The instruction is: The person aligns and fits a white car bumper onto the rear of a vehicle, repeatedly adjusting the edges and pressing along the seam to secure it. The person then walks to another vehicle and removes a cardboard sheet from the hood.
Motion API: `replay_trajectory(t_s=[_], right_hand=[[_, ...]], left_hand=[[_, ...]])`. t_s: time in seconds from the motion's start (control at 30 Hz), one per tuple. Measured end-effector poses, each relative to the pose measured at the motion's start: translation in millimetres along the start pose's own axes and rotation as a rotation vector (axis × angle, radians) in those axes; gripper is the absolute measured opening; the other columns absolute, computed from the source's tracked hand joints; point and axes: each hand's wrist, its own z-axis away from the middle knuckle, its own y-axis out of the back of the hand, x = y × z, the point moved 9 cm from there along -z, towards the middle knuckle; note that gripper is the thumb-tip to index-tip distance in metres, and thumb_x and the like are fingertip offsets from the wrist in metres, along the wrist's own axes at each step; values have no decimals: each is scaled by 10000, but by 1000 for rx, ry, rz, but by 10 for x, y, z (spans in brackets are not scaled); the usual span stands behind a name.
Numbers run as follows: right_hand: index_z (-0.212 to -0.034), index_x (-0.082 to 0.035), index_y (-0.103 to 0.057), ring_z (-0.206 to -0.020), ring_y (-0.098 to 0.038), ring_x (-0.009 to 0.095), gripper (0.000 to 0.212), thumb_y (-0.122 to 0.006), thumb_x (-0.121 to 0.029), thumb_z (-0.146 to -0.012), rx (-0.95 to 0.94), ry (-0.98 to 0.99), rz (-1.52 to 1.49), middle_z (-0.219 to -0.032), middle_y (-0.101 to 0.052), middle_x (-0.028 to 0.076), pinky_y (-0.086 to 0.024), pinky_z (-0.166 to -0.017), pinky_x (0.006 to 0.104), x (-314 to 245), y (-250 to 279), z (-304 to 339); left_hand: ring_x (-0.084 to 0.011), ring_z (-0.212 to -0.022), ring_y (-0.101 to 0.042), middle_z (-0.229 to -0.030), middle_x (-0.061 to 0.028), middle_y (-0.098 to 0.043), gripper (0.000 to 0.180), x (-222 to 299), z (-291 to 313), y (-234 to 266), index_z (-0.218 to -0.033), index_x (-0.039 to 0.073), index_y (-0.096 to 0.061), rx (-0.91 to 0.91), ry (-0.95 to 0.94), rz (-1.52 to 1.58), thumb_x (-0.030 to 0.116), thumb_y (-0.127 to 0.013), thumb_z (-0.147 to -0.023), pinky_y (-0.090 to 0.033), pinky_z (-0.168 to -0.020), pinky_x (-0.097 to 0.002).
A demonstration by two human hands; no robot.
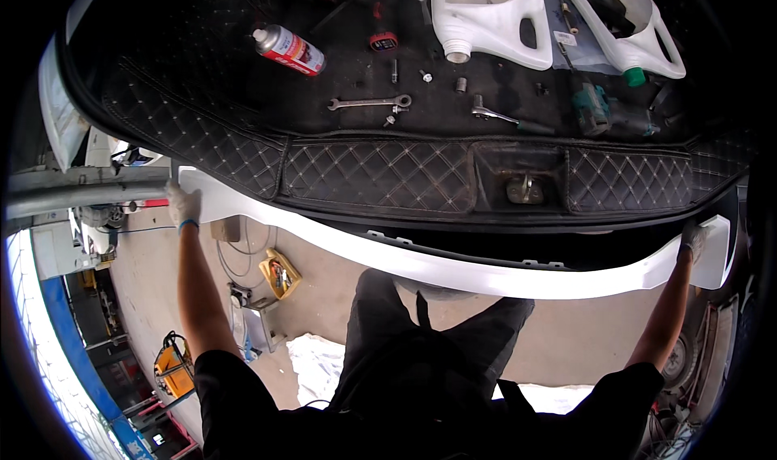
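Your gloved left hand [184, 205] is clasped on the left end of the long white panel [453, 274]; your right hand [694, 237] grips its right end, fingers partly hidden. The panel spans from hand to hand, just beside the quilted black trim [380, 173]. Ahead and to the right of the left hand lie a spray can [290, 50] and a wrench [368, 102]. Ahead and to the left of the right hand lies a teal power tool [591, 108]. Right of the left hand, toward you, a yellow tray [293, 282] sits on the floor [324, 258].

One white panel [388, 256], two jugs [486, 31] [623, 51]
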Motion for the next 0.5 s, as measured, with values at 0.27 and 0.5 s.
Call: replay_trajectory(t_s=[0.27, 0.5], right_hand=[[-987, 23, -718, -1016, -641, 455, 646, -501, -563, -825, -251, -35, 129, -1019, -670, 309, -473, -867, 549, 611, 156, 283], [-627, -10, -650, -447, -557, 204, 485, -594, -456, -809, -258, -246, -286, -495, -536, 78, -412, -455, 391, 1025, 400, 499]], left_hand=[[-401, -1075, -643, -1121, -227, -684, 472, -333, -109, -48, -1142, 49, -628, -256, -3, -49, 363, -702, -798, -492, -909, -452], [-364, -1098, -648, -1169, -179, -690, 497, -541, 193, 163, -1209, 64, -635, -227, 16, 5, 420, -665, -864, -491, -917, -440]])
